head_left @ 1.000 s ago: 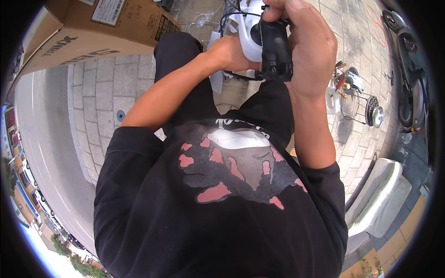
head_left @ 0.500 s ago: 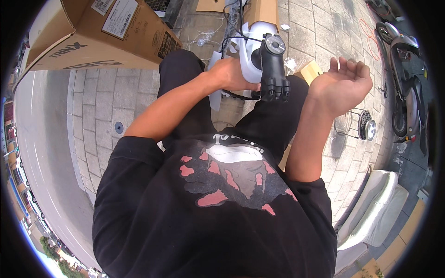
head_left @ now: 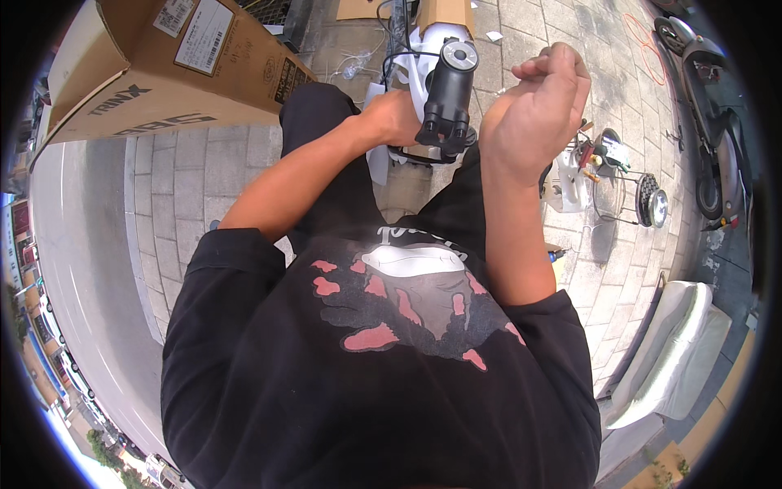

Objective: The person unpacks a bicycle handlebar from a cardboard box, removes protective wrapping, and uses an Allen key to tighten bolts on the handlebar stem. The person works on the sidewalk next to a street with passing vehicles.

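Note:
A bicycle frame (head_left: 417, 96) with white tubing and loose white wrapping stands between my knees. On top of it sits a black handlebar stem (head_left: 450, 94) with a round silver cap. My left hand (head_left: 396, 119) is wrapped round the frame just left of the stem; its fingertips are hidden behind the stem. Black cables (head_left: 389, 53) loop beside the frame. To the right of the stem, my right hand (head_left: 533, 114) is raised with the palm turned up. Its fingers are loosely bent, nothing shows in them, and it does not touch the bicycle.
At the left stands a large cardboard box (head_left: 187, 69). Tools and small parts (head_left: 599, 159) lie on the paving to the right, beside a round silver-faced part (head_left: 654, 208). A parked scooter (head_left: 710, 122) and a silvery padded cushion (head_left: 664, 359) are farther right.
My right hand has swung left and up, closer to the stem. The stem and frame have shifted slightly left and up in view, with my left hand still on the frame.

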{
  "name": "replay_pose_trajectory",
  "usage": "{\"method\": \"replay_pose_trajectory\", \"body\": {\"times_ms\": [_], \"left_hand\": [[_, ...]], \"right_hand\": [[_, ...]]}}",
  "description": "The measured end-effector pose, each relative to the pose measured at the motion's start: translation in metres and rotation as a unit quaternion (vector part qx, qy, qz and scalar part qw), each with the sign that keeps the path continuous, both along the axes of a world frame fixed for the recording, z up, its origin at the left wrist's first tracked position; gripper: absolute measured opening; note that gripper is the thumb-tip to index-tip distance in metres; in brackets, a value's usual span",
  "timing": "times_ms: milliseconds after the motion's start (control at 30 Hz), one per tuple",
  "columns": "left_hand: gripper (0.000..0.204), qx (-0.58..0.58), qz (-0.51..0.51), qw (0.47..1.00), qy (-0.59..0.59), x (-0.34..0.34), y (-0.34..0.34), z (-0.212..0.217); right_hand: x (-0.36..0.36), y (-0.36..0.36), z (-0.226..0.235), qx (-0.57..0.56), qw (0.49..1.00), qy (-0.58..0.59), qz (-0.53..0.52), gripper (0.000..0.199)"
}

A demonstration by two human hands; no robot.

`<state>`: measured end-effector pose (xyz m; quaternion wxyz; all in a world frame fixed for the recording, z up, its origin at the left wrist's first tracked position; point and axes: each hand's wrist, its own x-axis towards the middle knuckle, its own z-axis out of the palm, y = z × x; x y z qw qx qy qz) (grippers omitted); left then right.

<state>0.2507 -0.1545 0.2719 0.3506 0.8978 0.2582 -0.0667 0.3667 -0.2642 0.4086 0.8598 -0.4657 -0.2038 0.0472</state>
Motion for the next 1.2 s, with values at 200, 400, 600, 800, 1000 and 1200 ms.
{"method": "replay_pose_trajectory", "body": {"times_ms": [200, 400, 600, 800, 1000, 1200], "left_hand": [[0.067, -0.103, -0.063, 0.993, -0.018, 0.009, 0.010, 0.013], [0.055, -0.111, -0.091, 0.980, -0.139, -0.038, 0.027, -0.014], [0.039, -0.065, -0.041, 0.987, -0.144, -0.038, 0.013, -0.005], [0.039, -0.072, -0.025, 0.979, -0.187, -0.041, 0.018, -0.004], [0.043, -0.052, -0.038, 0.982, -0.177, -0.039, 0.021, -0.017], [0.042, -0.022, -0.049, 0.974, -0.219, -0.042, 0.021, -0.021]], "right_hand": [[0.068, -0.032, -0.022, -0.177, 0.973, 0.006, 0.150, 0.019], [0.061, -0.073, -0.132, -0.509, 0.742, -0.263, 0.350, 0.051], [0.036, -0.050, -0.164, -0.515, 0.776, -0.189, 0.310, 0.034], [0.038, -0.042, -0.163, -0.423, 0.820, -0.211, 0.323, 0.027], [0.041, -0.043, -0.168, -0.444, 0.804, -0.202, 0.340, 0.029], [0.040, -0.042, -0.160, -0.448, 0.802, -0.187, 0.349, 0.032]]}}
